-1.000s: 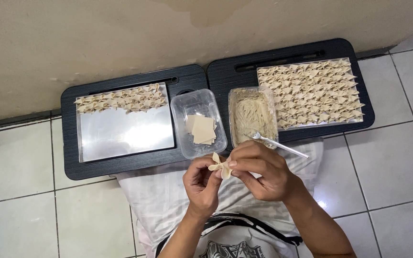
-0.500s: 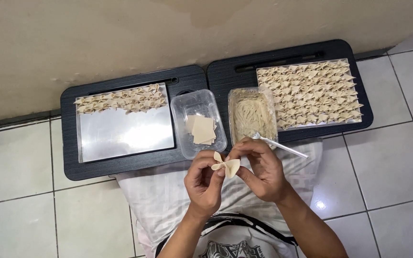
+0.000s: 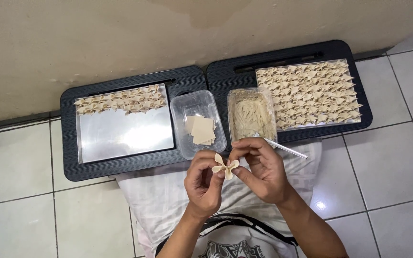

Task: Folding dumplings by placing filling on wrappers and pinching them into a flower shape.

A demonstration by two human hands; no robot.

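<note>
1. Right black tray (image 3: pixel 359 102), at one o'clock from the hands: its metal sheet is nearly covered with rows of folded dumplings (image 3: pixel 309 93), packed edge to edge.
2. Left black tray (image 3: pixel 68 143), at ten o'clock: its metal sheet (image 3: pixel 125 136) holds only a band of folded dumplings (image 3: pixel 120 100) along the far edge.
3. Filling tub (image 3: pixel 252 114), at twelve o'clock: a clear box of pale minced filling, with a thin white utensil (image 3: pixel 285 148) resting on its near rim.
4. Wrapper tub (image 3: pixel 198 125), at eleven o'clock: a clear box with a few square dough wrappers (image 3: pixel 201 130) lying flat.
5. Left hand (image 3: pixel 204 184) and right hand (image 3: pixel 261 167): both are closed to a narrow pinch on the folded wrapper (image 3: pixel 224 166), held between them above the cloth-covered lap.
6. That piece, pinched at its waist like a bow, looks very light, soft and easily torn. It is best held at the gathered middle, with gentle fingertip pressure, leaving the flared wings free.
</note>
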